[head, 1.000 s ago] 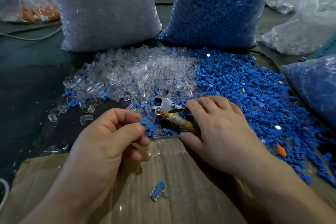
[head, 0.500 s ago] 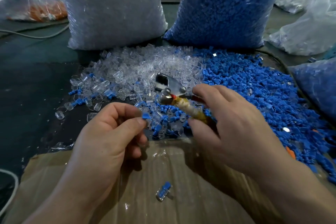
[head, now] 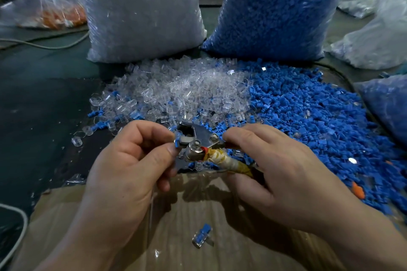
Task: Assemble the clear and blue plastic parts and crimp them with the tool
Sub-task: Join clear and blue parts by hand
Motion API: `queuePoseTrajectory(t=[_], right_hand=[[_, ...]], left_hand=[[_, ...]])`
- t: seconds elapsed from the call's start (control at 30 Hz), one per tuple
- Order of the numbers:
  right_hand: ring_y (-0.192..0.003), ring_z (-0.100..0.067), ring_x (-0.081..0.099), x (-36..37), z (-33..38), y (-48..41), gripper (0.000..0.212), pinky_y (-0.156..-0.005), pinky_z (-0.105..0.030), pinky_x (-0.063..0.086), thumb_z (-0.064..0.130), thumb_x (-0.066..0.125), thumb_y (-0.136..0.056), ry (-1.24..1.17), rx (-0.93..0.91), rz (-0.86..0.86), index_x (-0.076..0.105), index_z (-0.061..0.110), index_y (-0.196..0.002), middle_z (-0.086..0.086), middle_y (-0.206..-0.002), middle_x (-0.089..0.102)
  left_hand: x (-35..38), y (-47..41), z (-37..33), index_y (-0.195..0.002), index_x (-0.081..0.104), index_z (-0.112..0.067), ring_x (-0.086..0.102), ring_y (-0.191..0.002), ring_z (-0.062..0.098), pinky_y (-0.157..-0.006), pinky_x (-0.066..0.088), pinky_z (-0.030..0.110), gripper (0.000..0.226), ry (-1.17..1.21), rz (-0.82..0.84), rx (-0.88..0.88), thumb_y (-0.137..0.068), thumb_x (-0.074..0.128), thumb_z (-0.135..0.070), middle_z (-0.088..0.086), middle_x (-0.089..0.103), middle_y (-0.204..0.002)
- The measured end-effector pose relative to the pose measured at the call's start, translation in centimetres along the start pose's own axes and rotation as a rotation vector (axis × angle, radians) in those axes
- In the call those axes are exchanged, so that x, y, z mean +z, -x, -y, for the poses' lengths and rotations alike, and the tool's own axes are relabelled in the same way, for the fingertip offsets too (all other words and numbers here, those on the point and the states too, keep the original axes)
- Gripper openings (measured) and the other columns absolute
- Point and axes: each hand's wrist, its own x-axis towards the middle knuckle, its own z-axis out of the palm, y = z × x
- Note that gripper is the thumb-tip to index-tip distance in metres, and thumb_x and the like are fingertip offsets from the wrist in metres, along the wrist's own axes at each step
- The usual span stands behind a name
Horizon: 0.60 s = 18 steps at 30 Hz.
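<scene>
My left hand (head: 132, 165) pinches a small blue-and-clear plastic part (head: 176, 140) between thumb and fingers and holds it at the metal jaws of the crimping tool (head: 199, 138). My right hand (head: 271, 171) grips the tool by its tape-wrapped handle (head: 229, 160). Behind the hands lie a heap of clear parts (head: 176, 90) and, to its right, a heap of blue parts (head: 308, 112). One assembled clear-and-blue piece (head: 201, 235) lies on the cardboard (head: 176, 215) in front of me.
A big bag of clear parts (head: 141, 11) and a big bag of blue parts (head: 279, 9) stand at the back. More bags (head: 378, 37) lie on the right, a bag with orange parts (head: 57, 11) at the far left. A white cable (head: 13, 237) curves at the lower left.
My right hand lifted the tool off the pile and brought its jaws left to the part. My left hand kept its pinch on the part and raised it to the jaws.
</scene>
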Motion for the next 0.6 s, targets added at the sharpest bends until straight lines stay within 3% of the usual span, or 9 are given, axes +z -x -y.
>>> queuePoseTrajectory(t=[0.13, 0.2, 0.37, 0.47, 0.6], right_hand=[[-0.092, -0.017, 0.057, 0.1, -0.1, -0.2, 0.053, -0.079, -0.035, 0.051, 0.053, 0.047, -0.084, 0.053, -0.04, 0.028, 0.054, 0.026, -0.129, 0.007, -0.101, 0.061], [-0.087, -0.017, 0.057, 0.1, -0.1, -0.2, 0.054, -0.076, -0.031, 0.049, 0.054, 0.047, -0.085, 0.066, -0.047, 0.025, 0.058, 0.023, -0.128, 0.007, -0.094, 0.062], [-0.072, -0.009, 0.054, -0.3, 0.4, -0.4, 0.047, -0.064, -0.023, 0.033, 0.054, 0.049, -0.081, 0.081, -0.024, -0.002, 0.065, 0.028, -0.116, 0.014, -0.078, 0.058], [-0.076, -0.009, 0.056, -0.2, 0.4, -0.1, 0.048, -0.063, -0.026, 0.04, 0.056, 0.047, -0.081, 0.03, -0.006, 0.008, 0.063, 0.031, -0.119, 0.016, -0.082, 0.059], [-0.088, -0.016, 0.057, 0.2, -0.4, 0.0, 0.053, -0.076, -0.035, 0.049, 0.06, 0.048, -0.081, 0.096, 0.045, -0.055, 0.06, 0.027, -0.12, 0.011, -0.096, 0.064]], left_hand=[[-0.3, 0.0, 0.3, -0.081, 0.072, -0.03, 0.058, -0.052, 0.01, -0.042, 0.046, 0.019, 0.024, -0.076, 0.022, 0.065, -0.069, 0.08, -0.011, 0.002, 0.065, -0.065], [-0.3, 0.0, 0.4, -0.082, 0.072, -0.032, 0.057, -0.05, 0.01, -0.042, 0.046, 0.02, 0.019, -0.099, 0.036, 0.1, -0.074, 0.069, -0.015, 0.002, 0.065, -0.064], [-0.7, -0.1, 0.7, -0.083, 0.071, -0.034, 0.056, -0.05, 0.011, -0.043, 0.046, 0.021, 0.018, -0.129, 0.02, 0.123, -0.075, 0.068, -0.018, 0.004, 0.066, -0.066], [-0.6, 0.0, 0.4, -0.083, 0.072, -0.033, 0.057, -0.05, 0.01, -0.044, 0.046, 0.02, 0.018, -0.13, 0.006, 0.117, -0.075, 0.07, -0.017, 0.003, 0.067, -0.067], [-1.1, -0.1, 0.3, -0.082, 0.07, -0.032, 0.057, -0.048, 0.012, -0.044, 0.048, 0.021, 0.025, -0.24, -0.063, 0.033, -0.086, 0.072, -0.007, 0.003, 0.064, -0.061]])
